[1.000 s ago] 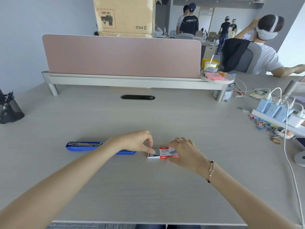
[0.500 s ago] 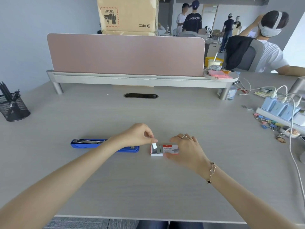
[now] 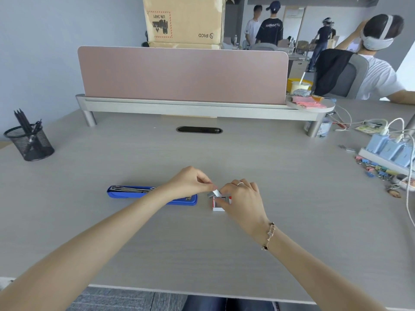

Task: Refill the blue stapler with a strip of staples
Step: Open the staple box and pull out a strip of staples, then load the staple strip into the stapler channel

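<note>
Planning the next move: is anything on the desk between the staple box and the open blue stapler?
Nothing visible. The staple box sits just right of the blue stapler, bare desk between. Only the left hand reaches across the stapler's right end.

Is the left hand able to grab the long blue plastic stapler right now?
Probably yes. The left hand is just above the long blue plastic stapler, nothing between, though its fingers are busy pinching something small and grey.
</note>
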Tool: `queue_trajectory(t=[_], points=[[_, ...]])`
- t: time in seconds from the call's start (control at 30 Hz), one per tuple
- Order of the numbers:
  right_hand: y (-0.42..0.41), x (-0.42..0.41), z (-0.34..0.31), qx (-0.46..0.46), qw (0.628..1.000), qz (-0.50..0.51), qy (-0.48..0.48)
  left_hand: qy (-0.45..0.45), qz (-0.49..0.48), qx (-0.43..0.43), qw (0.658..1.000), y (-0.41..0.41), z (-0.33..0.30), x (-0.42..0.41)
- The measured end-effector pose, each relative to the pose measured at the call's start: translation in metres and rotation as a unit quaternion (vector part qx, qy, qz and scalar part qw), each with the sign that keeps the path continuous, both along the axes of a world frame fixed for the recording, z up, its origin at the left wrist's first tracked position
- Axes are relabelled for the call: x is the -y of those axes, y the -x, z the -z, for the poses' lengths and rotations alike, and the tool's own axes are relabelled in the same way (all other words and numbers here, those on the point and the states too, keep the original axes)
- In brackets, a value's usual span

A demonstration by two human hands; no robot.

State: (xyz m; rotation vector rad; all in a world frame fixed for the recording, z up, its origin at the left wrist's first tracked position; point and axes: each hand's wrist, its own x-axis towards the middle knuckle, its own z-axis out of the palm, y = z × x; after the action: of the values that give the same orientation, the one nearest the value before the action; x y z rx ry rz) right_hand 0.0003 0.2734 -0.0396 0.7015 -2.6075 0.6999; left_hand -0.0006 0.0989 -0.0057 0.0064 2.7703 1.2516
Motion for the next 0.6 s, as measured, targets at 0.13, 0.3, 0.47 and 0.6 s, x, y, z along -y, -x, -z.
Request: queue_trajectory(t=[0.13,0.3,0.47,0.6], points=[[0.004,0.002,-0.003,-0.023,1.0,0.005,-0.007,0.025,-0.005,-0.018,1.0,-0.002,-0.002,0.004],[0.007,0.008,-0.005,-0.017,0.999,-0.03,-0.024,0.094,0.034,-0.098,0.99,-0.01,-0.001,0.016],[0.007,0.022,-0.006,-0.003,0.997,-0.062,-0.039,0.181,0.089,-0.109,0.973,-0.018,-0.005,0.034],[0.008,0.034,-0.007,0.004,0.996,-0.077,-0.048,0.216,0.075,-0.107,0.968,-0.022,-0.006,0.044]])
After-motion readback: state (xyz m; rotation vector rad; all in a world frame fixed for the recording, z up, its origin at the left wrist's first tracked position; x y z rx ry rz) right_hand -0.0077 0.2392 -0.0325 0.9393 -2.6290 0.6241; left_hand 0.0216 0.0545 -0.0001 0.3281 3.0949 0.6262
